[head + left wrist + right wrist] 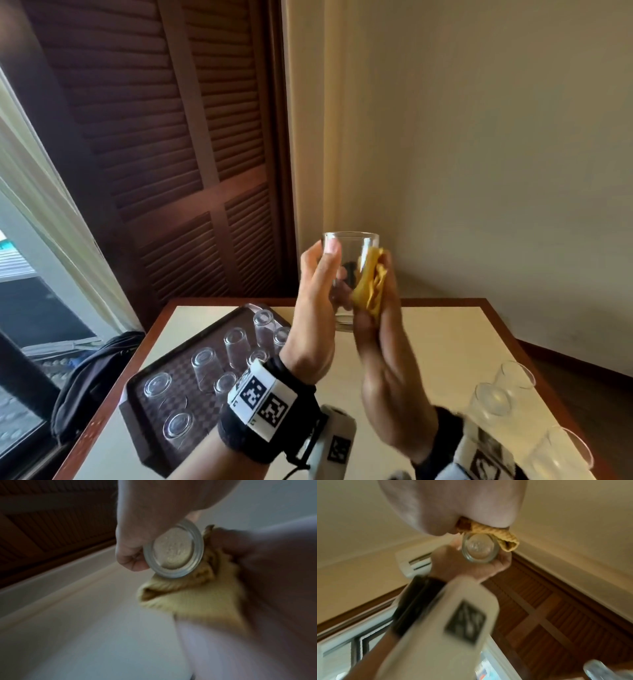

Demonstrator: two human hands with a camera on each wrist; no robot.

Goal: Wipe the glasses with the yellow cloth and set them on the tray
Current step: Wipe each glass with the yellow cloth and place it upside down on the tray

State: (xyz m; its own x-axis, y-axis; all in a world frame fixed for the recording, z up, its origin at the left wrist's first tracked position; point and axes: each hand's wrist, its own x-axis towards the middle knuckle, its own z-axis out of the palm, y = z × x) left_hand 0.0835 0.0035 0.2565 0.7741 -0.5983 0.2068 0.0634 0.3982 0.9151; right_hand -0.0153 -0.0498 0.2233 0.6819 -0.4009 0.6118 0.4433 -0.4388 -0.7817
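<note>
Both wrists, strapped with black bands and coded markers, fill the near edge of the head view. Above them the left hand (317, 305) is curled round a clear glass (349, 260), thumb up one side and fingers round the far side, holding it upright and lifted well above the tabletop (428, 342), probably so the light shows any smears. Against the glass's right side the right hand (387, 363) presses a bunched yellow cloth (370, 284), fingers and thumb clamped on the fabric; its blur suggests a rubbing stroke in progress. Seen from the left wrist, the thick round base of the glass faces the camera with cloth wrapped beside and under it.

On the left of the tabletop sits a dark tray (137, 387) carrying several glasses (205, 363) turned mouth down, apparently the wiped ones left to drain. More glasses (493, 401) wait in a group at the right edge, still upright, so I judge the job is partly done. A dark bag (92, 377) slumps beside the tabletop near the window.
</note>
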